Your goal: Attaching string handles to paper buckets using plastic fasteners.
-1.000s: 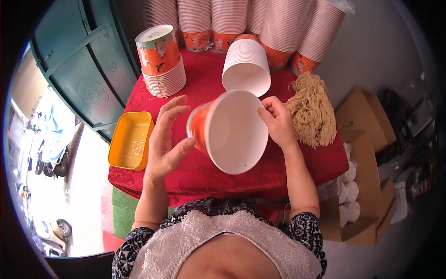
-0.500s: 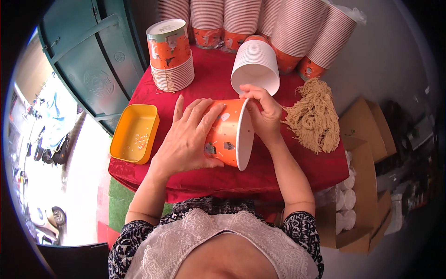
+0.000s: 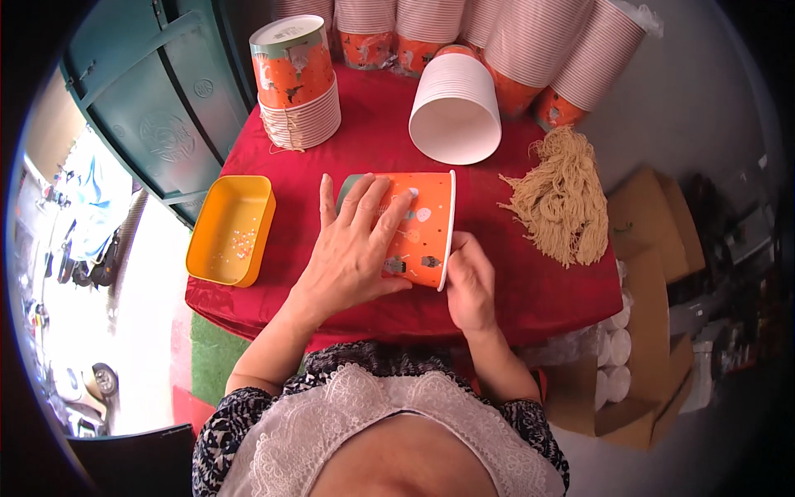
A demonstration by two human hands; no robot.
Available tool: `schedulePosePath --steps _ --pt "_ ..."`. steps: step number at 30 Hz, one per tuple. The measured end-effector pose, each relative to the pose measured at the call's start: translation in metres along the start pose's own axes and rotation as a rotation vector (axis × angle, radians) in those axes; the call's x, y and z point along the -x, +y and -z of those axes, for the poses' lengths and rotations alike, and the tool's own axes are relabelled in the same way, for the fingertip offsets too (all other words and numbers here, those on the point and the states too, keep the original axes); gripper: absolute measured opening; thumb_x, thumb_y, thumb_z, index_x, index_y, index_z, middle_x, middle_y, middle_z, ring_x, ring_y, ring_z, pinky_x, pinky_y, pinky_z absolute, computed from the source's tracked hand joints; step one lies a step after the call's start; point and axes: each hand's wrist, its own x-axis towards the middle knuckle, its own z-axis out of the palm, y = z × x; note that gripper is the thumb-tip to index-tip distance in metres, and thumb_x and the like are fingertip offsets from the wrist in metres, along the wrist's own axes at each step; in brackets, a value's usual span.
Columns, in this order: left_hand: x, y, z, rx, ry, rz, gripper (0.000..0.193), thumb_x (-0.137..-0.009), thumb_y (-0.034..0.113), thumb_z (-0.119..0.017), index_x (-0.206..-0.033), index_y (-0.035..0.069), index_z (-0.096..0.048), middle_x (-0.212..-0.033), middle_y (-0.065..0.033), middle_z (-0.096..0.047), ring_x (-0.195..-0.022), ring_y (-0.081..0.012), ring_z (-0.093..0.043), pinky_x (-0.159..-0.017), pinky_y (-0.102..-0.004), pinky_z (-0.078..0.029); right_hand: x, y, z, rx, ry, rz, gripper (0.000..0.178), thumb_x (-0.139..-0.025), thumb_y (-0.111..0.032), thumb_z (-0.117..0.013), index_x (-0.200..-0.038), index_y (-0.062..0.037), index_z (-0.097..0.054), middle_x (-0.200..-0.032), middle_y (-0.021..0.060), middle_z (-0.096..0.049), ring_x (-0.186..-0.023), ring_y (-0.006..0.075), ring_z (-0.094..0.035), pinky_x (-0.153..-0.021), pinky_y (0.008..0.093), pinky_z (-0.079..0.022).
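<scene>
Seemingly for inspection, the left hand [image 3: 348, 253], fingers spread around it, held the orange paper bucket [image 3: 426, 232] sideways, right of the yellow tray [image 3: 229, 203], the right hand [image 3: 472, 288] at its rim (grip unclear), any next turn calling for gentle support.

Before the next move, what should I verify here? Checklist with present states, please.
1. Cup supported: ok; the left hand is spread over its side.
2. Right hand gripping the rim: cannot tell; it is at the rim, but its fingers are partly hidden.
3. Inside of the cup in view: not ok; the mouth faces right, hiding it.
4. Cup clear of the red cloth: cannot tell from this view.
5. Yarn clear of both hands: ok; it lies apart, farther right.
6. Yellow tray clear of the left hand: ok; it sits apart, farther left.
</scene>
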Motion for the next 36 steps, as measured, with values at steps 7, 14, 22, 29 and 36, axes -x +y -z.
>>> schedulePosePath --steps 7,14,22,29,36 --pt "0.014 0.006 -0.006 0.164 0.331 -0.115 0.077 -0.060 0.028 -0.090 -0.127 0.011 -0.057 -0.135 -0.0170 -0.045 -0.131 -0.0374 -0.041 -0.113 -0.0608 -0.027 0.018 0.009 -0.011 0.006 -0.002 0.124 0.027 -0.099 -0.014 -0.061 -0.120 0.0008 -0.052 -0.111 0.0034 -0.058 -0.096 0.0082 -0.054 -0.088 0.0247 -0.046" --pt "0.024 0.025 -0.015 0.494 0.425 -0.096 0.031 -0.068 -0.002 -0.078 -0.093 0.009 -0.063 -0.092 -0.0064 -0.060 -0.082 -0.0259 -0.055 -0.074 -0.0374 -0.042 0.024 0.010 -0.026 -0.134 0.037 0.178 0.026 -0.096 -0.013 -0.067 -0.113 0.0001 -0.053 -0.103 0.0016 -0.058 -0.092 0.0071 -0.054 -0.084 0.0224 -0.046" --pt "0.026 0.029 -0.018 0.500 0.418 -0.079 0.032 -0.068 -0.007 -0.074 -0.094 0.007 -0.062 -0.092 -0.0065 -0.060 -0.083 -0.0266 -0.056 -0.072 -0.0380 -0.042 0.025 0.007 -0.037 -0.114 0.128 0.144 0.015 -0.095 -0.004 -0.064 -0.107 0.0017 -0.056 -0.100 0.0008 -0.058 -0.088 0.0056 -0.052 -0.079 0.0199 -0.044" --pt "0.029 0.029 -0.017 0.495 0.462 -0.066 0.034 -0.069 -0.006 -0.076 -0.097 0.006 -0.061 -0.095 -0.0097 -0.060 -0.085 -0.0287 -0.057 -0.072 -0.0389 -0.045 0.025 0.016 -0.035 0.127 0.088 0.310 0.012 -0.091 0.000 -0.065 -0.099 -0.0006 -0.056 -0.092 0.0000 -0.054 -0.077 0.0045 -0.048 -0.067 0.0186 -0.039" --pt "0.032 0.023 -0.019 0.570 0.449 -0.021 0.031 -0.073 -0.003 -0.077 -0.098 0.003 -0.059 -0.096 -0.0133 -0.060 -0.086 -0.0304 -0.059 -0.070 -0.0380 -0.049 0.019 0.015 -0.041 0.493 0.104 0.503 0.021 -0.083 0.009 -0.068 -0.097 -0.0012 -0.056 -0.091 0.0091 -0.058 -0.077 0.0164 -0.057 -0.066 0.0273 -0.047"
